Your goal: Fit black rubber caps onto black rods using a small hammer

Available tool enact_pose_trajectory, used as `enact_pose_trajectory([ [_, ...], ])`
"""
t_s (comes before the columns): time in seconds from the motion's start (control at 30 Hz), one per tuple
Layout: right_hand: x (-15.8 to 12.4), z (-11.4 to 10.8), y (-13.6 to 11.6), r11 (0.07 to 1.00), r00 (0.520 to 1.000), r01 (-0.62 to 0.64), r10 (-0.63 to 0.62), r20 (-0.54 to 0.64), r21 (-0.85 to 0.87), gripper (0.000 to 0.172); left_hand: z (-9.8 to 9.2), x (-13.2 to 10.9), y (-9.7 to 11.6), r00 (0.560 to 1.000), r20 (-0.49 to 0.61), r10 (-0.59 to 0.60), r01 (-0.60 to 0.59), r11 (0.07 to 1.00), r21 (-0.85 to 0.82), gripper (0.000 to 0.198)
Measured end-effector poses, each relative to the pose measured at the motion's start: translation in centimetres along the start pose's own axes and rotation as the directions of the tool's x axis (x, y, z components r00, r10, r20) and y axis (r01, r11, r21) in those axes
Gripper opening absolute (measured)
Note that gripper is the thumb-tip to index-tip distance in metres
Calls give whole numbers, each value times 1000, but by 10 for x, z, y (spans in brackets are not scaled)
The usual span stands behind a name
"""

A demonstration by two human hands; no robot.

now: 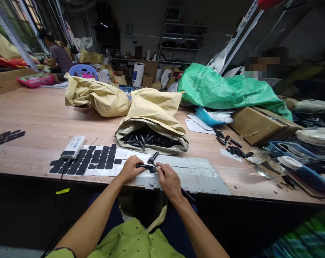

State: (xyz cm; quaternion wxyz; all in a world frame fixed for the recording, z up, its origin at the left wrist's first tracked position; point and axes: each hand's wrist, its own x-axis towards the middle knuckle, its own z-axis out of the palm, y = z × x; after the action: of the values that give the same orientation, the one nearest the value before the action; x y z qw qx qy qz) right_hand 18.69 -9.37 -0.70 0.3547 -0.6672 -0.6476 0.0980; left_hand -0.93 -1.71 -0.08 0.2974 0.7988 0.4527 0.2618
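My left hand [130, 167] is closed round a small black plastic part [144, 166] at the near edge of the wooden table [44, 122]. My right hand [169, 181] is closed on a thin tool [153, 158] whose dark tip points up and away, touching the part. Both hands rest over a grey sheet [194, 172]. Just beyond them an open tan paper bag [151, 122] holds several black parts of the same kind. A white sheet carrying several black rectangular pads [95, 159] lies to the left of my hands.
A white remote-like device [73, 146] lies on the pad sheet. Loose black parts [232, 145] sit at the right beside a cardboard box [261, 125]. A green plastic sack [227, 89] and a second tan bag [95, 95] lie further back. A person [57, 55] sits far left.
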Motion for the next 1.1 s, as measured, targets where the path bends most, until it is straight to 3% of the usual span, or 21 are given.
enact_pose_trajectory([
  [0.2, -6, 3, -15, 995, 994, 92, -89, -69, 47, 32, 3, 2, -5, 1000, -17, -8, 8, 1000, -9, 12],
  [0.4, -10, 8, -21, 979, 987, 152, -158, -39, -139, 29, 5, 3, -7, 999, -28, -29, 29, 999, -25, 14],
  [0.7, -5, -5, -18, 987, 980, 91, -112, -165, -130, 29, 6, 3, -8, 999, -49, -12, 10, 1000, -29, 11],
  [0.93, -12, 2, -12, 972, 982, 146, -165, -92, -186, 29, 8, 3, -10, 998, -54, -13, 12, 1000, -24, 10],
  [1.1, 3, -8, 11, 977, 962, 26, -82, -261, -212, 30, 9, 2, -10, 999, -48, -4, 3, 1000, -11, 8],
])
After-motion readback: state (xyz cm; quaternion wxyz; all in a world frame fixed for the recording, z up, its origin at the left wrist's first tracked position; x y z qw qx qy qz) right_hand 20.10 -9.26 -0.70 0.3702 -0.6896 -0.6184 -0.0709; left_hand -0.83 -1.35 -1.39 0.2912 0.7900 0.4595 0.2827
